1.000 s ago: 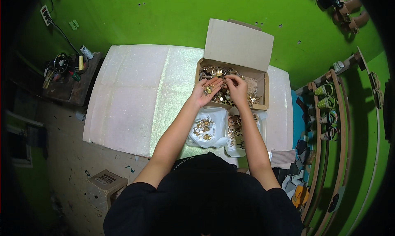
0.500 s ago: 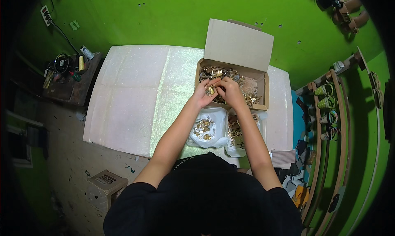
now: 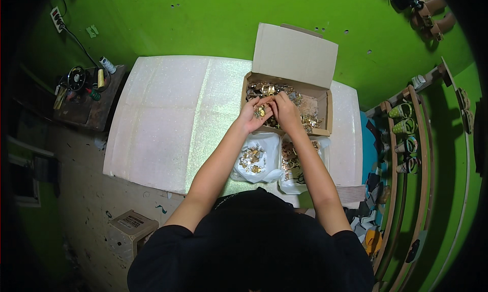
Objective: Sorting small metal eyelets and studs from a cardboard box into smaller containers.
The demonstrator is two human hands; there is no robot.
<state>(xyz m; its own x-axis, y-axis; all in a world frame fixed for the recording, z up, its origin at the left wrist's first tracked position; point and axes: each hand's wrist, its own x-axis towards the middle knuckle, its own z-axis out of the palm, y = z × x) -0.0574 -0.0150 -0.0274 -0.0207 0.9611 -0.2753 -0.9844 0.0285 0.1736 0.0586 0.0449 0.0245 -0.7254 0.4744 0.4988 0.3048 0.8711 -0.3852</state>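
Cupped palm-up over the near left part of a cardboard box (image 3: 329,114), my left hand (image 3: 252,115) holds several small gold and silver metal fittings (image 3: 261,111). My right hand (image 3: 287,112) is beside it, fingers pinched together at the left fingertips. Whatever sits between the right fingers is too small to make out. Inside the box lies a heap of metal fittings (image 3: 311,122), some shaped like buckles. Nearer to me, a white-lined tray (image 3: 273,145) carries more small fittings. A second lined tray (image 3: 292,186), partly hidden by my right forearm, has gold and dark pieces in it.
The box's lid (image 3: 295,50) stands open toward the green wall. A pale shimmering sheet covers the table (image 3: 157,114). Thread spools (image 3: 101,78) stand on a dark side table at left. A wooden rack (image 3: 417,190) with sandals (image 3: 405,126) runs along the right; a cardboard carton (image 3: 131,223) stands lower left.
My right hand has shifted slightly, its fingers drawn closer together beside the left fingertips. The left hand stays nearly in place with the fittings in its palm.
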